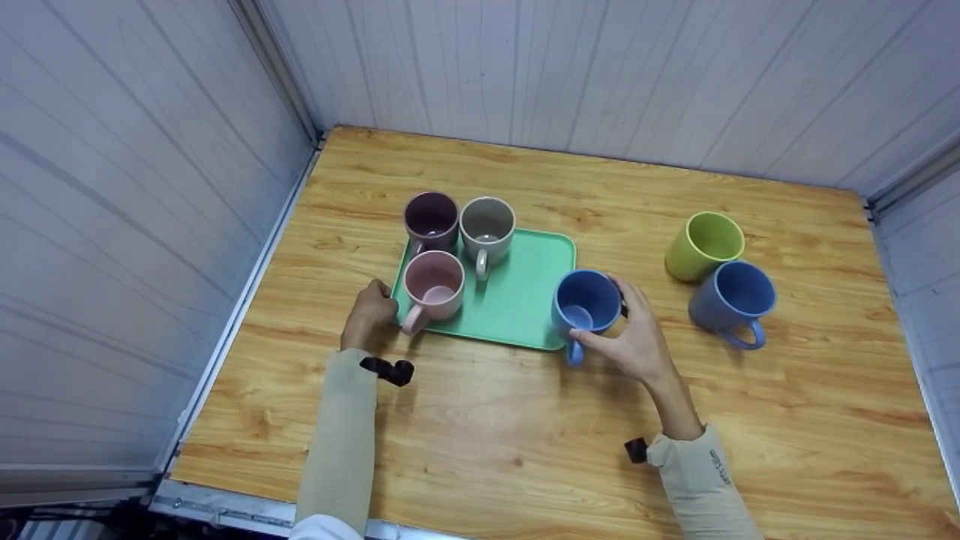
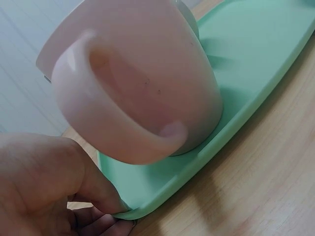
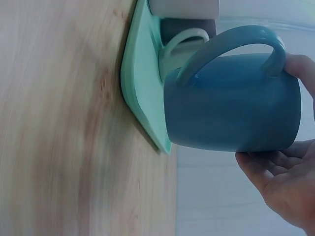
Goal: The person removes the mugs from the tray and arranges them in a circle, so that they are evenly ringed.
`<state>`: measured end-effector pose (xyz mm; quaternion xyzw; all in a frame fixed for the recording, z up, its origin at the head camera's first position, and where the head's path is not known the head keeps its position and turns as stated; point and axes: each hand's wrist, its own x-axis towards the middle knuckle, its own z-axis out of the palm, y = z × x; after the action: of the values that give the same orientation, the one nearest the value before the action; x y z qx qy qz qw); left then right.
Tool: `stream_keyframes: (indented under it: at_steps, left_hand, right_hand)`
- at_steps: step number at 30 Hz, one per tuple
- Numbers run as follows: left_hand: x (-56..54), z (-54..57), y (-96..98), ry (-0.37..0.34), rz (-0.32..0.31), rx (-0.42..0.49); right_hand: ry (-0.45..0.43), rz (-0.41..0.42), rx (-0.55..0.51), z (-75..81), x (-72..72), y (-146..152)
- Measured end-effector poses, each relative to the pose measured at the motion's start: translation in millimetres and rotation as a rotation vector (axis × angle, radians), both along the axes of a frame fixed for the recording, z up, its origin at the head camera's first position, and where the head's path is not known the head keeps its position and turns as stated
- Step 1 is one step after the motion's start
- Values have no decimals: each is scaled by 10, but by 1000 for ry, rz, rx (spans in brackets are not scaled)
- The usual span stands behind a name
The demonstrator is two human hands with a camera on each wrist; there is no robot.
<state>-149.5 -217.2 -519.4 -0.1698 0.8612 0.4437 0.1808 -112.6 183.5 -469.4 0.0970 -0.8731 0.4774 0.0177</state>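
With thumb on top and fingers beneath, my left hand pinches the near left corner of a green tray. A pink mug stands on the tray beside that hand, its handle toward me. Behind it are a dark purple mug at the far left corner and a grey mug. My right hand grips a blue mug around its upper part, thumb near the rim. In the right wrist view this blue mug is raised off the table, close to the tray's right edge.
Right of the tray, a yellow-green mug and a second blue mug stand close together on the wooden table. Pale panel walls border the table at the back and both sides.
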Motion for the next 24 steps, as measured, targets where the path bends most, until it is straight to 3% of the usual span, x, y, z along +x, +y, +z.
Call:
stream_keyframes:
  at_steps: [12, 19, 24]
  left_hand:
    - [1, 14, 10, -35, 5, 8]
    - [8, 18, 10, -74, 43, 57]
    - [11, 14, 14, -21, 12, 8]
  right_hand:
    - [-5, -64, 24, -20, 59, 313]
    - [50, -104, 28, -86, 97, 477]
    - [60, -139, 25, -125, 138, 578]
